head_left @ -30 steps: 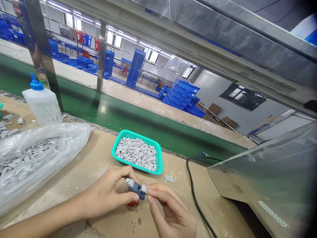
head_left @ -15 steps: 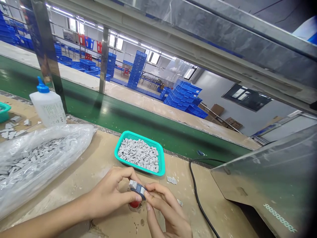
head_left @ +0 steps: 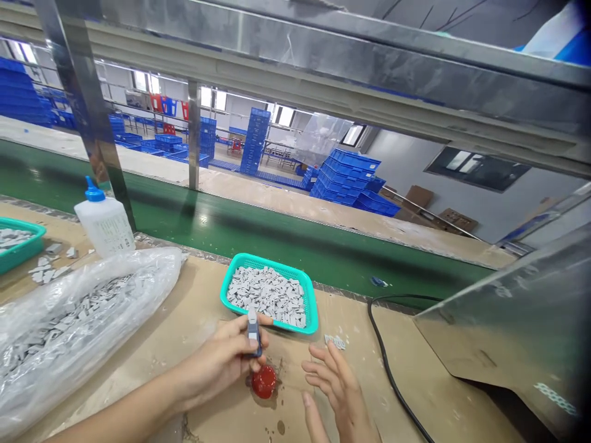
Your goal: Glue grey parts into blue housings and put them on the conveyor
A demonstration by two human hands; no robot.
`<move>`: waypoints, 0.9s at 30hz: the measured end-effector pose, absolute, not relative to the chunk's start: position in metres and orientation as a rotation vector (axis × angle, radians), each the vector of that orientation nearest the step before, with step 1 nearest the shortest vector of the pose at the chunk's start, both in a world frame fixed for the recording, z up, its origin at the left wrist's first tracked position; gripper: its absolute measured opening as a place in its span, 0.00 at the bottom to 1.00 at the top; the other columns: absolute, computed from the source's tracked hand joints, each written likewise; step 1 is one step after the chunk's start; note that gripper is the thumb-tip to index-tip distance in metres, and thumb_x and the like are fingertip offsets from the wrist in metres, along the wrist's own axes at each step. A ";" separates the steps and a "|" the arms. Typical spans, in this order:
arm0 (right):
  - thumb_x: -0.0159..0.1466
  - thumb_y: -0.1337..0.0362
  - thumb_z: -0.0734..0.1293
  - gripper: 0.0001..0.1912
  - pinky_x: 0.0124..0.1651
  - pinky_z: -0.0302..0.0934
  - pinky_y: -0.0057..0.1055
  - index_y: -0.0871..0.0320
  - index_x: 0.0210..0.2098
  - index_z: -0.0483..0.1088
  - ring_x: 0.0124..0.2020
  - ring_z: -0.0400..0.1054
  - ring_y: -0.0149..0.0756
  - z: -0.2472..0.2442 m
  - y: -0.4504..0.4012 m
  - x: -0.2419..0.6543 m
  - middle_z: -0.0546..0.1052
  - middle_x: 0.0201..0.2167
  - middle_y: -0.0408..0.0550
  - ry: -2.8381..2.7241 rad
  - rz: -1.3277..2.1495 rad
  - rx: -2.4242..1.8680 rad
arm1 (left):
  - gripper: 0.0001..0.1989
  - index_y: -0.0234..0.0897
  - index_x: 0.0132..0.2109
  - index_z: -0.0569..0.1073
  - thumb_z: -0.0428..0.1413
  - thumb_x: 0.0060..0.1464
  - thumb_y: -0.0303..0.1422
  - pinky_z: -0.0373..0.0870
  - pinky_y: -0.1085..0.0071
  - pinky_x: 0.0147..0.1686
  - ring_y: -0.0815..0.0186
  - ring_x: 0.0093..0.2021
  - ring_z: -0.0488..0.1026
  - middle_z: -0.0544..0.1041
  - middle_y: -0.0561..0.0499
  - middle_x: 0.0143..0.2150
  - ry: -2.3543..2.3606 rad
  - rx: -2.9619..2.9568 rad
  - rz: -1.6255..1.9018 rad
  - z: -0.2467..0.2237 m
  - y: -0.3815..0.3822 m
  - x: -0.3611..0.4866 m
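Observation:
My left hand (head_left: 221,357) grips a small dark blue and light grey part (head_left: 253,335) between thumb and fingers, held upright near the front edge of the turquoise basket (head_left: 315,307). To its right, my right hand (head_left: 335,387) has its fingers apart and holds nothing. A small round red dish (head_left: 264,381) sits on the tabletop between my two hands, just below the left fingertips. Many small light grey pieces (head_left: 268,292) fill the turquoise basket.
At the left lie an open clear plastic bag (head_left: 152,277) of grey pieces, a white bottle with a blue cap (head_left: 105,224) and another turquoise basket (head_left: 21,252). A black cable (head_left: 385,369) runs at the right. Behind is a green belt (head_left: 212,231).
My right hand has let go of the part and moved right, its fingers opening. My left hand has turned the part upright. The red dish shows more fully, and the view has shifted.

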State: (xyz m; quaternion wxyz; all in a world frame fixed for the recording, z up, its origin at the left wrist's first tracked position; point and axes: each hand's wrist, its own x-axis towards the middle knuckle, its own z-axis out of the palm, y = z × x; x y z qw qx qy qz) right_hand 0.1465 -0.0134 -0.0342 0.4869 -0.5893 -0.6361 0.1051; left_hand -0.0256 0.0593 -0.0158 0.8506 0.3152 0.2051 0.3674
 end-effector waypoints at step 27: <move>0.47 0.79 0.62 0.18 0.45 0.60 0.39 0.63 0.37 0.73 0.40 0.66 0.45 -0.025 0.128 0.179 0.74 0.35 0.55 -2.182 0.310 -1.657 | 0.35 0.40 0.58 0.48 0.55 0.44 0.32 0.66 0.71 0.37 0.67 0.39 0.67 0.64 0.47 0.44 0.940 1.484 0.833 -0.001 0.127 -0.058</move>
